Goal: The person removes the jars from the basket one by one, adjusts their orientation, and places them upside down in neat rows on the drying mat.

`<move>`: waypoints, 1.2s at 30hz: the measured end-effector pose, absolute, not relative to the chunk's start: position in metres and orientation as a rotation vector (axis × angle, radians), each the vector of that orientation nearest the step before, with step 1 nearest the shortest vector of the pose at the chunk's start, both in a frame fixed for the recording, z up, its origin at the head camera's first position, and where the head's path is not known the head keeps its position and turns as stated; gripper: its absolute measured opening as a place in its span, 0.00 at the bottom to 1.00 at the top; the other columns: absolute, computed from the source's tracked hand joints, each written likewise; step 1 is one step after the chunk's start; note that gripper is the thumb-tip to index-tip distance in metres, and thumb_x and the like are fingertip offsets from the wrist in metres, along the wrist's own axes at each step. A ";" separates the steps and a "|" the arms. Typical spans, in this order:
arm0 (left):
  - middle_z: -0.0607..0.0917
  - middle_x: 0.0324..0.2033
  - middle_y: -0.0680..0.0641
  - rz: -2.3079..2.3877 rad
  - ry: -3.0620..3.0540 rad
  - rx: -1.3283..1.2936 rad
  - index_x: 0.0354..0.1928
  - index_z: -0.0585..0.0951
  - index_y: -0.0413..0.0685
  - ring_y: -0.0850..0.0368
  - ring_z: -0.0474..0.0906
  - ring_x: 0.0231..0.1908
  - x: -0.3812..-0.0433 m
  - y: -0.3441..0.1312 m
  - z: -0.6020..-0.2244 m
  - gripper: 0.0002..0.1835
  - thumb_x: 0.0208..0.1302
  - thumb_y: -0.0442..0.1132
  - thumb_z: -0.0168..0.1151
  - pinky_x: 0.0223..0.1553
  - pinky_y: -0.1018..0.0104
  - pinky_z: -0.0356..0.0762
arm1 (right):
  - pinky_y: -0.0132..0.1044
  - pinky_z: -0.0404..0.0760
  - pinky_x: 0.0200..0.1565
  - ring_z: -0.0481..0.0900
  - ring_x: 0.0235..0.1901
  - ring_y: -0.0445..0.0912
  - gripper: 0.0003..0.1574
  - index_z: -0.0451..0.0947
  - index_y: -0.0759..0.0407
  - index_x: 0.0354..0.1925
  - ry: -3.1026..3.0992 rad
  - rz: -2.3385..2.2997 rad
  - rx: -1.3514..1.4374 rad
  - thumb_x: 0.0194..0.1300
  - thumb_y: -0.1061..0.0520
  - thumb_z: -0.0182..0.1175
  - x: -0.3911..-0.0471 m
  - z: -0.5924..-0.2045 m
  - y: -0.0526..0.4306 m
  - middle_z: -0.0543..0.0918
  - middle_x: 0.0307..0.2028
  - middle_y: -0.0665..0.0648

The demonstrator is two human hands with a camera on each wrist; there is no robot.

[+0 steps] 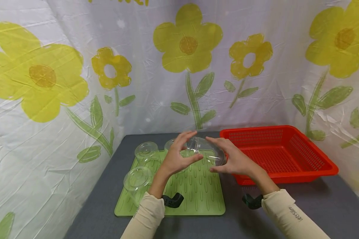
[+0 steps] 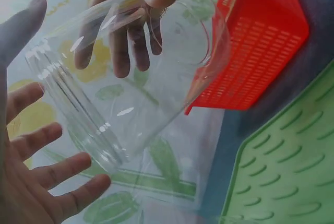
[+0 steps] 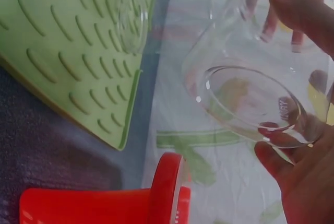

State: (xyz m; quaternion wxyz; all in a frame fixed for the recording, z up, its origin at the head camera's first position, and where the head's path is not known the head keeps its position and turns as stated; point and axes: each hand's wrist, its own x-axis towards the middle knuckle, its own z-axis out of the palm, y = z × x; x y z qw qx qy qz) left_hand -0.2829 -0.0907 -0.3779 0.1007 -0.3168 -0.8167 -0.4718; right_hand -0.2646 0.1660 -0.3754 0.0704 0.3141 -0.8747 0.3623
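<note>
Above the green mat, a clear see-through container [image 1: 210, 153] is held tilted on its side, its ridged open rim toward the left and its rounded base toward the right. My right hand [image 1: 237, 158] grips it around the base end, thumb and fingers on opposite sides. Raised lettering shows on that base in the right wrist view. My left hand [image 1: 178, 156] is spread around the rim end, and in the left wrist view its fingers [image 2: 65, 166] stand apart from the rim without curling on it.
Two similar clear containers [image 1: 146, 152] [image 1: 137, 181] stand on the left of the green ridged mat [image 1: 197, 199], and another [image 1: 169, 144] is partly behind my left hand. A red perforated basket [image 1: 275, 175] sits at the right on the dark table [image 1: 239, 212]. A flowered cloth [image 1: 155, 109] hangs behind.
</note>
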 end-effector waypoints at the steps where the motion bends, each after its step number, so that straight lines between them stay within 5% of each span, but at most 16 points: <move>1: 0.65 0.75 0.50 -1.371 -2.437 -0.931 0.75 0.67 0.71 0.48 0.66 0.72 -0.282 -0.091 -0.378 0.41 0.61 0.58 0.73 0.61 0.42 0.78 | 0.55 0.77 0.55 0.66 0.67 0.53 0.64 0.59 0.43 0.79 -2.637 1.078 0.954 0.50 0.48 0.82 -0.264 -0.376 0.165 0.69 0.72 0.53; 10: 0.73 0.69 0.55 -1.461 -2.479 -0.906 0.71 0.71 0.72 0.44 0.75 0.64 -0.280 -0.091 -0.381 0.36 0.62 0.49 0.74 0.58 0.39 0.81 | 0.46 0.79 0.50 0.68 0.65 0.51 0.64 0.60 0.40 0.78 -2.668 1.044 0.973 0.49 0.46 0.82 -0.263 -0.376 0.164 0.70 0.70 0.53; 15: 0.75 0.68 0.53 -1.487 -2.461 -0.893 0.71 0.72 0.70 0.45 0.75 0.64 -0.281 -0.091 -0.382 0.35 0.62 0.48 0.74 0.58 0.41 0.81 | 0.57 0.80 0.55 0.65 0.70 0.56 0.64 0.59 0.41 0.78 -2.642 1.074 0.988 0.51 0.47 0.82 -0.262 -0.375 0.165 0.68 0.72 0.56; 21: 0.75 0.68 0.50 -1.544 -2.412 -0.867 0.71 0.73 0.68 0.46 0.75 0.64 -0.280 -0.092 -0.385 0.34 0.63 0.47 0.73 0.57 0.44 0.82 | 0.73 0.68 0.65 0.57 0.76 0.59 0.67 0.55 0.35 0.79 -2.625 1.169 0.936 0.49 0.44 0.82 -0.261 -0.374 0.167 0.60 0.78 0.55; 26: 0.73 0.70 0.52 -1.621 -2.338 -0.855 0.72 0.72 0.67 0.45 0.72 0.66 -0.279 -0.095 -0.391 0.34 0.64 0.44 0.72 0.58 0.45 0.82 | 0.71 0.64 0.69 0.57 0.77 0.57 0.67 0.51 0.26 0.78 -2.582 1.336 0.854 0.51 0.44 0.81 -0.260 -0.374 0.170 0.57 0.79 0.51; 36: 0.71 0.71 0.44 -1.779 -2.173 -0.860 0.73 0.70 0.63 0.41 0.72 0.67 -0.279 -0.095 -0.399 0.34 0.66 0.49 0.70 0.59 0.42 0.81 | 0.68 0.60 0.72 0.58 0.77 0.58 0.62 0.52 0.34 0.79 -2.399 1.640 0.890 0.58 0.57 0.76 -0.265 -0.375 0.176 0.58 0.79 0.51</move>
